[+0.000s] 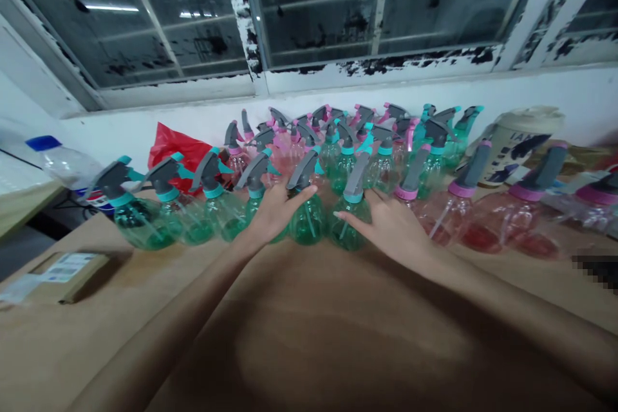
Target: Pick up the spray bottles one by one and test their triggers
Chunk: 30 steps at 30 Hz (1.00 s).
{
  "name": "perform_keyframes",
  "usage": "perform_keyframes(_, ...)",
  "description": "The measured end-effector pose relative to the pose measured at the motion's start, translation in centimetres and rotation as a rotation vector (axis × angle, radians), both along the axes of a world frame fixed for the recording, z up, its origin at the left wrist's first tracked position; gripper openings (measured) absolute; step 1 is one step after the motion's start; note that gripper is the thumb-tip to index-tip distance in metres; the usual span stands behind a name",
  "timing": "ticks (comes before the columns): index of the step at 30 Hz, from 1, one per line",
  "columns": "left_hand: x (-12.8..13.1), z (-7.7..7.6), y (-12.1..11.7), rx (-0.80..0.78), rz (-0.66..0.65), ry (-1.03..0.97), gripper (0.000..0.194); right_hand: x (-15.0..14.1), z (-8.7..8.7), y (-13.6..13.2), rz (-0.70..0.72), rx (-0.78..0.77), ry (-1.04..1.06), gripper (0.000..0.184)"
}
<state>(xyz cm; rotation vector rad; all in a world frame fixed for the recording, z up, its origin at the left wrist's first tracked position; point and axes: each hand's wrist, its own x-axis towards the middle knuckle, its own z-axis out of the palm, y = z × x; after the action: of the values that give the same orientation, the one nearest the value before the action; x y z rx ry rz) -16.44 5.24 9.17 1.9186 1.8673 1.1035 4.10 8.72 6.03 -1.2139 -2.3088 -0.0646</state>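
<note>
Two green spray bottles stand upright side by side on the table, each with a grey trigger head and a turquoise collar. My left hand (273,211) is closed around the upper part of the left green spray bottle (309,222), its thumb lying across the front near the collar. Around the right green spray bottle (348,232) my right hand (393,225) is closed, thumb in front and the other fingers partly hidden behind. Further green bottles (145,225) form a row to the left. Pink-tinted spray bottles (487,225) continue the row on the right.
Behind the front row stand more pink and green spray bottles (345,167). A red bag (178,148) and a blue-capped clear bottle (62,164) are at the left. A small cardboard box (72,277) lies near the left edge. A printed cup (516,141) stands back right, below the window.
</note>
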Motion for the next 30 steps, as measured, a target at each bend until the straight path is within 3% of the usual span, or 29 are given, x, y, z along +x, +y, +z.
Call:
perform_keyframes(7,0.4,-1.1,-2.0,0.06,0.0,-0.093,0.046,0.8,-0.1,-1.0,0.034,-0.001,-0.037,0.06)
perform_keyframes(12,0.7,-1.7,-6.0,0.101,0.023,-0.131,0.038,1.7,-0.6,-2.9,0.079,0.024,-0.003,0.063)
perform_keyframes(15,1.6,-1.8,-9.0,0.042,-0.004,-0.12,0.039,2.2,-1.2,-4.7,0.126,0.054,0.016,0.064)
perform_keyframes(19,4.5,-1.1,-11.9,-0.137,-0.158,-0.089,0.056,3.2,-1.9,-7.1,0.207,0.079,0.029,0.066)
perform_keyframes(24,9.0,-0.2,-12.7,-0.131,-0.272,-0.06,0.074,5.1,-2.1,-9.6,0.296,0.056,0.024,0.059)
perform_keyframes(27,11.4,-0.5,-12.2,-0.039,-0.293,-0.104,0.065,6.5,-1.9,-10.7,0.329,0.031,0.041,0.053)
perform_keyframes(30,13.5,-1.1,-11.6,-0.007,-0.28,-0.183,0.039,7.7,-1.7,-11.2,0.342,0.029,0.076,0.056)
